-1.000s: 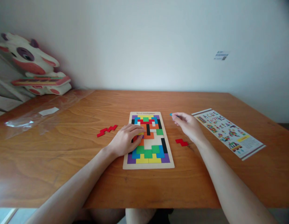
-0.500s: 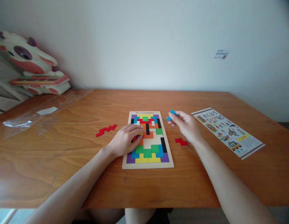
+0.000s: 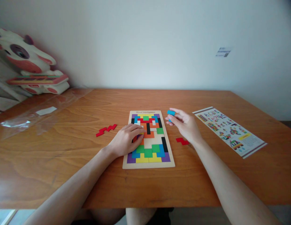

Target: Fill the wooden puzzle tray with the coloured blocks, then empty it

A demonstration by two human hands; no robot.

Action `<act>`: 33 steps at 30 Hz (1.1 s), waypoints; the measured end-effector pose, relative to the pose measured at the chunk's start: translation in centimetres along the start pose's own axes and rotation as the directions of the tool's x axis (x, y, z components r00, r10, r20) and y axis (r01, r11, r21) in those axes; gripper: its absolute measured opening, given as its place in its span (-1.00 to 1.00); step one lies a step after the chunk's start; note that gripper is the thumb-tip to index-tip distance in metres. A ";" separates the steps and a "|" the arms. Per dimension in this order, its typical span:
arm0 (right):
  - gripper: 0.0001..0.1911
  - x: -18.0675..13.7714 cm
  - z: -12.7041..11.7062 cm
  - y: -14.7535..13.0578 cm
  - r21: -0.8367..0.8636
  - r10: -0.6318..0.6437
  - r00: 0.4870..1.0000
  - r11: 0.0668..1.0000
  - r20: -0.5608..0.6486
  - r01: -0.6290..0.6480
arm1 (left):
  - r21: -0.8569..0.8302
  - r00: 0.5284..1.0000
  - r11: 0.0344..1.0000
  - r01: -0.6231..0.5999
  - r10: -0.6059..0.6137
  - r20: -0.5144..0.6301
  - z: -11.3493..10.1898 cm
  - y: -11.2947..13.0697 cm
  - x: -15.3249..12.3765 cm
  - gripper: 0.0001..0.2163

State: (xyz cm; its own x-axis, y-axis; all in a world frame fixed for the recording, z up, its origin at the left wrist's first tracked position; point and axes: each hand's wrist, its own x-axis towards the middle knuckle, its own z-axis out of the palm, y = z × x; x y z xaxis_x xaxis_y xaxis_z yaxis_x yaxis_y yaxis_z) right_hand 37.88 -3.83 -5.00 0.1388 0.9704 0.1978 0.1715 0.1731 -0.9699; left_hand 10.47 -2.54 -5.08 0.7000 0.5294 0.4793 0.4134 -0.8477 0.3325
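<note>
A wooden puzzle board [image 3: 149, 166] lies flat on the table, filled in large part with coloured blocks; bare wood shows right of its middle. My left hand [image 3: 128, 139] rests on the board's left side, palm down with fingers extended, covering some blocks. Raised just right of the board's upper part, my right hand [image 3: 184, 123] pinches a blue puzzle piece [image 3: 171, 112] between thumb and fingers. Under that hand, on the table, is a red zigzag piece [image 3: 182, 141]. Two more red pieces [image 3: 106, 130] lie left of the board.
A printed pattern sheet [image 3: 230, 131] lies on the table [image 3: 145, 187] at the right. At the back left are a clear plastic bag [image 3: 25, 123] and a cow-shaped toy keyboard [image 3: 39, 79]. A wall [image 3: 145, 43] stands behind the table.
The blue piece has been turned in my right hand's fingers, and that hand has shifted slightly. My left hand stays on the board. The view has tilted a little.
</note>
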 end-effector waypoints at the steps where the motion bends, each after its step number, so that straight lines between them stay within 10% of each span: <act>1: -0.46 0.0 0.0 -0.1 -0.011 -0.004 1.000 1.000 0.006 0.004 | 0.001 1.000 1.000 0.000 0.000 0.001 0.0 0.0 0.0 -0.79; 14: -0.66 -0.2 -0.7 0.2 -0.533 -0.251 0.958 0.796 0.139 0.286 | 0.036 1.000 0.999 0.000 -0.001 0.011 0.1 -0.2 -0.1 -0.80; 21: -0.81 0.5 -2.1 1.3 -0.697 -0.223 0.962 0.666 0.155 0.266 | 0.403 0.990 0.905 0.139 -0.124 -0.065 -3.2 -2.4 -0.6 -0.78; 28: -0.84 0.6 -2.9 1.1 -0.662 -0.066 0.977 0.726 0.204 0.187 | 0.604 0.725 0.592 0.533 -0.688 0.034 -6.9 -4.8 -3.0 -0.52; 33: -0.63 0.2 -5.3 -0.8 -0.593 0.178 0.948 0.805 0.265 0.014 | 0.442 0.696 0.668 0.599 -0.707 0.127 -8.5 -6.1 -3.8 -0.52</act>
State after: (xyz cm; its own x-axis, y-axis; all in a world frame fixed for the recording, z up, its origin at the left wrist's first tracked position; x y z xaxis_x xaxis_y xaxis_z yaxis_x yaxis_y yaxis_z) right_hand 42.98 -4.67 -3.40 -0.0959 0.9951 -0.0231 0.7180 0.0531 -0.6941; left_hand 0.38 0.91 -1.98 0.2685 0.9633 -0.0045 0.9526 -0.2648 0.1500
